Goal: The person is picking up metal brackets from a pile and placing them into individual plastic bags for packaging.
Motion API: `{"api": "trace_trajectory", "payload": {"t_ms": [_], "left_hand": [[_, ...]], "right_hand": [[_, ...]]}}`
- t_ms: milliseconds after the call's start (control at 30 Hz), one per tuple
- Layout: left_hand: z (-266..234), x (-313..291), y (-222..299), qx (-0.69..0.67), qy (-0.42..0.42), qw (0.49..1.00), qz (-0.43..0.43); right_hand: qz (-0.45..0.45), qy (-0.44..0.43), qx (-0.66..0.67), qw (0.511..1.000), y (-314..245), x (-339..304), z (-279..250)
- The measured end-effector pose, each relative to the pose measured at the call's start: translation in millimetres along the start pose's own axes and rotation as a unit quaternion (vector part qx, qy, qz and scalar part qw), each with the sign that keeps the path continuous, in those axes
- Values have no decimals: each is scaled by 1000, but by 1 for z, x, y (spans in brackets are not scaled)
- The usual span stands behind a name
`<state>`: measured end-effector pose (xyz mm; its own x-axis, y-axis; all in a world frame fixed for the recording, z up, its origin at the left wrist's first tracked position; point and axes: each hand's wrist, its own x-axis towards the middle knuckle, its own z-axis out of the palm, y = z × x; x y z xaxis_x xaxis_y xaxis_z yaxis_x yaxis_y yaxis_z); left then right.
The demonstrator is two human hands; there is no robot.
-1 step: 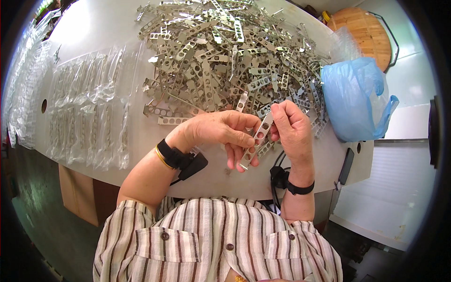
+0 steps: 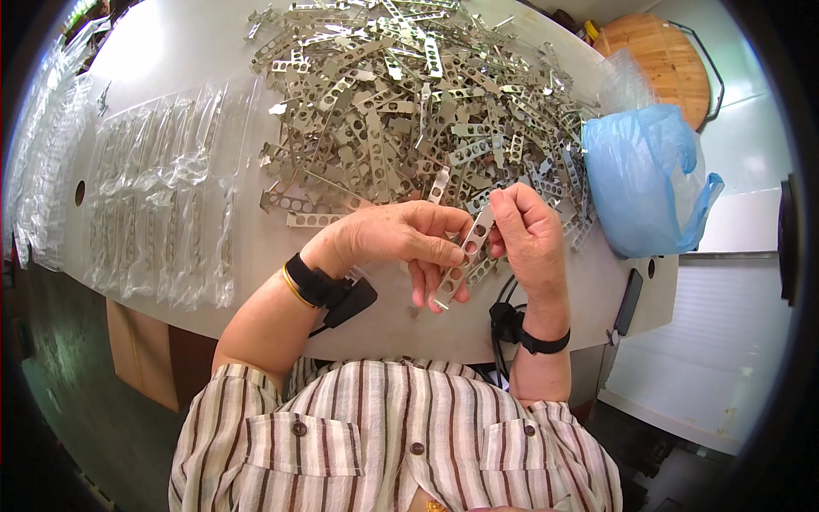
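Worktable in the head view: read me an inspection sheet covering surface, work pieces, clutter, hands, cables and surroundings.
Surface: pale table, much of it covered.
Work pieces: one holed metal strip held up; beyond it, a large jumbled pile of similar strips.
Clutter: clear plastic packs at left, strips visible inside; blue plastic bag at right.
Hands: left hand holds the strip's lower part, right hand pinches its upper end.
Cables: black cables near the right wrist; their far ends are hidden.
Surroundings: round wooden board at upper right.
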<state>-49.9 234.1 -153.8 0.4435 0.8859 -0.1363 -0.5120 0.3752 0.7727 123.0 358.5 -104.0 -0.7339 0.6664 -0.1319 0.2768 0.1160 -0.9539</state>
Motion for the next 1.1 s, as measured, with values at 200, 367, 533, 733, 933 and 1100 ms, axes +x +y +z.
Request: {"api": "trace_trajectory", "payload": {"t_ms": [200,367,533,733,933,1100], "left_hand": [[2,1,0,29,10,999,10],[6,-10,17,-4,144,968,204],[-12,-10,32,-37,238,895,374],[2,2,61,53,243,877,412],[-10,-3,61,41,215,874,434],[-12,-2,60,72,241,885,392]], "right_hand": [[-7,-3,24,1000,3,-1,1],[-15,14,41,999,-2,1,0],[4,-55,-29,998,-1,-1,8],[-74,-98,-206,971,5,-9,31],[-117,-114,-308,937,16,-13,44],[-135,-110,-346,922,17,-14,46]]}}
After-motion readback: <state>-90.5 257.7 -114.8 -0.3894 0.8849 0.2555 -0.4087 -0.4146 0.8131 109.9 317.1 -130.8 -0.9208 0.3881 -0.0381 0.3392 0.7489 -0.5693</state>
